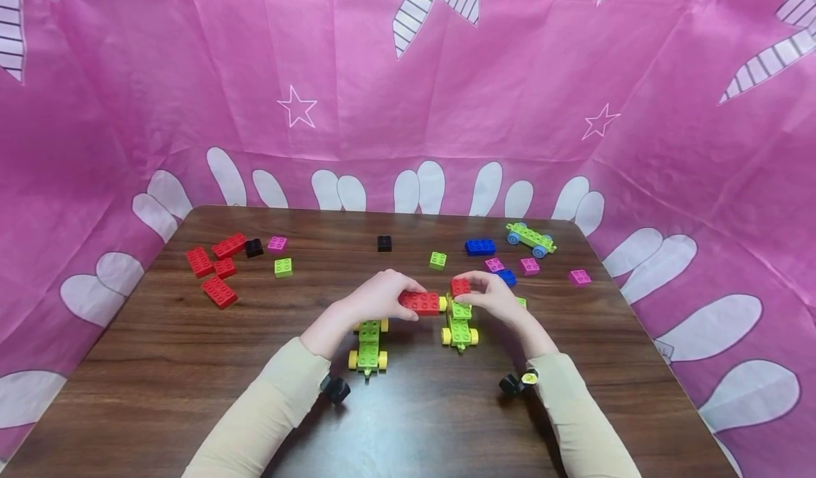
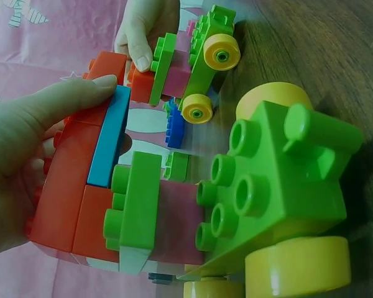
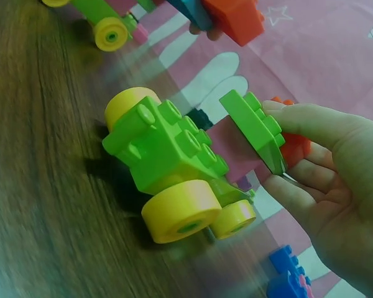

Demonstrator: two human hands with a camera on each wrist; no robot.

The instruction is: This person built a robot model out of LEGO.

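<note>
My left hand (image 1: 380, 295) grips a long red brick (image 1: 421, 303), thumb on its near side. Against that brick sits a blue brick (image 2: 109, 139), above a green brick (image 2: 140, 214) and a pink brick (image 2: 179, 217) on the left green car base (image 1: 368, 350) with yellow wheels. With thumb and fingers, my right hand (image 1: 494, 297) pinches a red brick (image 1: 460, 287) on top of the right car's stack. Below it are a green brick (image 3: 252, 127) and a pink brick (image 3: 233, 146), on another yellow-wheeled green base (image 1: 460, 333).
Several red bricks (image 1: 219, 292) lie at the table's left, near a black brick (image 1: 253, 248). Towards the back right are blue bricks (image 1: 480, 247), pink bricks (image 1: 530, 266) and a green car base with blue wheels (image 1: 530, 238). A pink cloth (image 1: 370, 95) hangs behind the table.
</note>
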